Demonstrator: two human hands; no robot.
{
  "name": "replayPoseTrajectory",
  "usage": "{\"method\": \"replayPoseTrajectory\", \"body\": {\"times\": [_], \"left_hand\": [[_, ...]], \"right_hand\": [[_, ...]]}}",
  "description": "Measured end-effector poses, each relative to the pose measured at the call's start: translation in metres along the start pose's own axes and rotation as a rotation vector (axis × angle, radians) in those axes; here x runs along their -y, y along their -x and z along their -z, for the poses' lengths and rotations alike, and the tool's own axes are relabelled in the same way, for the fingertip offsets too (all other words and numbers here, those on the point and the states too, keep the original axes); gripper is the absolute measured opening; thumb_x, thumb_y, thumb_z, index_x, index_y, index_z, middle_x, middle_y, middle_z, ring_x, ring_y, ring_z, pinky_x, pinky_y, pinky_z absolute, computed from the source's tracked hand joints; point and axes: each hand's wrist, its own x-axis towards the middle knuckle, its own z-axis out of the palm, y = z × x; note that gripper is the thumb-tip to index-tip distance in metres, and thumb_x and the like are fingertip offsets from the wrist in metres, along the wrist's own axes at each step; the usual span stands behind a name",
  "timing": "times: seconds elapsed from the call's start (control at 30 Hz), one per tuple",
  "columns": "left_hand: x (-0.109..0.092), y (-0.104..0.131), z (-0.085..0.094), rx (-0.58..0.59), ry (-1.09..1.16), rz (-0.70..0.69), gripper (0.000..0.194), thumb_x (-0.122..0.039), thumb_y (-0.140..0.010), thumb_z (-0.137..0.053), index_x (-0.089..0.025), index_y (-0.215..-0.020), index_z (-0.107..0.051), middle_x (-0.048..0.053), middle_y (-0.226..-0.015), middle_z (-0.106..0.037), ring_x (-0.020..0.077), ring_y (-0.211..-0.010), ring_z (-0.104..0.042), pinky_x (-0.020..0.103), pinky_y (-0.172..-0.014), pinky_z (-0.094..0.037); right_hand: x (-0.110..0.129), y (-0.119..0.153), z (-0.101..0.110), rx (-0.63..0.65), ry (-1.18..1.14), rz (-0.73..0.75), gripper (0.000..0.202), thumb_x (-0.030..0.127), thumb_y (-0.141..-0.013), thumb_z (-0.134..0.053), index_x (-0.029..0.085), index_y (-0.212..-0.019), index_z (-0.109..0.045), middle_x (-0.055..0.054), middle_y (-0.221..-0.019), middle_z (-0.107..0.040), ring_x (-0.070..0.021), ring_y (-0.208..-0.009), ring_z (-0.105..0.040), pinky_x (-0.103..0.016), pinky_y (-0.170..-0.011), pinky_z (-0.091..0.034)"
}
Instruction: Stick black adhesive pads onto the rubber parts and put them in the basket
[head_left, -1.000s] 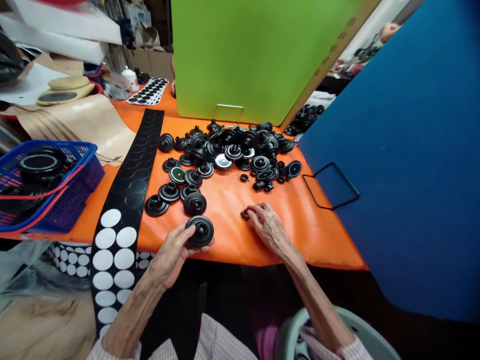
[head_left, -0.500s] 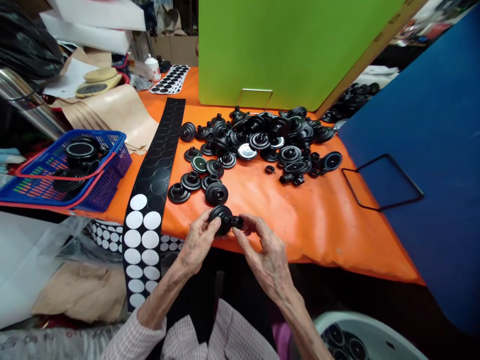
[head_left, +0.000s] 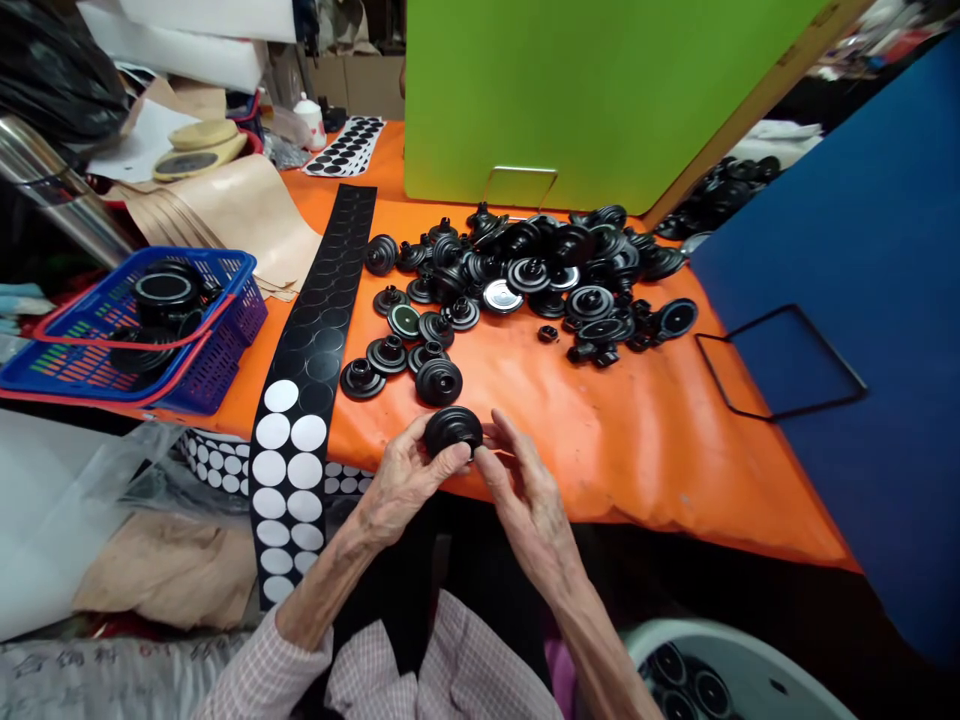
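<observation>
Near the front edge of the orange table [head_left: 600,460], a round black stepped part [head_left: 452,428] is held up between both hands. My left hand [head_left: 401,485] grips its left and lower side, with the thumb across the front. My right hand [head_left: 525,495] has its thumb and fingertips at the part's right side, partly hidden behind it. A pile of similar black parts [head_left: 529,272] lies behind, with several loose ones closer to the hands. Left of them runs a black strip [head_left: 319,300] with white round stickers [head_left: 308,433] on its lower end.
A blue basket [head_left: 240,300] with black parts stands at the left, beside brown paper sheets [head_left: 251,215]. Upright green board [head_left: 585,100] and blue board [head_left: 847,300] border the table. A pale tub [head_left: 750,650] with round black parts sits at the lower right.
The held part has turned; its narrow stem, which pointed right between the hands, now faces the thumbs and is mostly covered. The view has shifted slightly.
</observation>
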Motion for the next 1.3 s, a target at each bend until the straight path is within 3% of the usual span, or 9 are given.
{"method": "replayPoseTrajectory", "body": {"times": [0.13,0.27,0.43,0.63,0.9,1.13,1.3], "left_hand": [[-0.006,0.004,0.0,0.062,0.022,-0.017,0.037,-0.028,-0.077,-0.071,-0.016,-0.111,-0.063,0.008,-0.112,-0.068,0.0219,-0.104,-0.063,0.032,-0.093,-0.049],[-0.003,0.008,0.002,0.024,-0.021,-0.081,0.033,-0.025,-0.079,-0.07,-0.016,-0.11,-0.065,0.008,-0.113,-0.068,0.0218,-0.11,-0.061,0.028,-0.095,-0.047],[0.006,0.01,0.002,-0.093,0.005,-0.078,0.034,-0.031,-0.08,-0.069,-0.015,-0.109,-0.064,0.009,-0.111,-0.069,0.0228,-0.104,-0.064,0.03,-0.089,-0.051],[-0.002,0.007,0.01,-0.064,0.104,-0.094,0.04,-0.039,-0.084,-0.063,-0.015,-0.117,-0.061,0.013,-0.122,-0.063,0.0256,-0.106,-0.062,0.034,-0.08,-0.056],[-0.016,0.014,0.027,-0.076,0.185,-0.012,0.04,-0.044,-0.085,-0.061,-0.013,-0.111,-0.065,0.014,-0.116,-0.066,0.0253,-0.101,-0.065,0.038,-0.086,-0.053],[-0.015,0.021,0.029,-0.137,0.241,-0.042,0.036,-0.03,-0.078,-0.071,-0.018,-0.111,-0.06,0.008,-0.115,-0.066,0.0234,-0.108,-0.061,0.039,-0.095,-0.048],[-0.014,0.03,0.039,-0.095,0.185,-0.058,0.029,-0.023,-0.078,-0.071,-0.019,-0.103,-0.056,0.005,-0.115,-0.063,0.0188,-0.11,-0.059,0.035,-0.098,-0.044]], "right_hand": [[0.006,-0.003,0.0,0.109,-0.252,-0.134,0.039,0.051,-0.081,-0.061,0.023,-0.108,-0.058,-0.004,-0.104,-0.067,-0.0189,-0.096,-0.063,-0.033,-0.086,-0.052],[0.008,-0.001,-0.008,0.046,-0.291,-0.122,0.033,0.049,-0.08,-0.064,0.023,-0.097,-0.057,-0.002,-0.096,-0.065,-0.0166,-0.09,-0.061,-0.028,-0.081,-0.052],[0.002,-0.005,-0.017,0.093,-0.258,-0.121,0.036,0.053,-0.082,-0.059,0.023,-0.101,-0.058,-0.004,-0.099,-0.068,-0.0199,-0.094,-0.064,-0.031,-0.083,-0.054],[0.002,-0.023,-0.021,0.191,-0.261,-0.13,0.046,0.059,-0.078,-0.062,0.024,-0.108,-0.062,-0.008,-0.111,-0.069,-0.024,-0.1,-0.065,-0.035,-0.083,-0.056],[0.007,-0.023,-0.034,0.243,-0.465,-0.215,0.047,0.058,-0.079,-0.061,0.022,-0.109,-0.065,-0.008,-0.112,-0.069,-0.0237,-0.104,-0.064,-0.038,-0.09,-0.052],[0.017,-0.015,-0.041,0.213,-0.503,-0.192,0.041,0.051,-0.079,-0.065,0.022,-0.108,-0.064,-0.007,-0.114,-0.069,-0.023,-0.107,-0.063,-0.038,-0.093,-0.051],[0.022,-0.01,-0.04,0.252,-0.454,-0.117,0.036,0.045,-0.077,-0.068,0.023,-0.105,-0.062,-0.004,-0.104,-0.071,-0.0196,-0.093,-0.067,-0.035,-0.084,-0.055]]}}
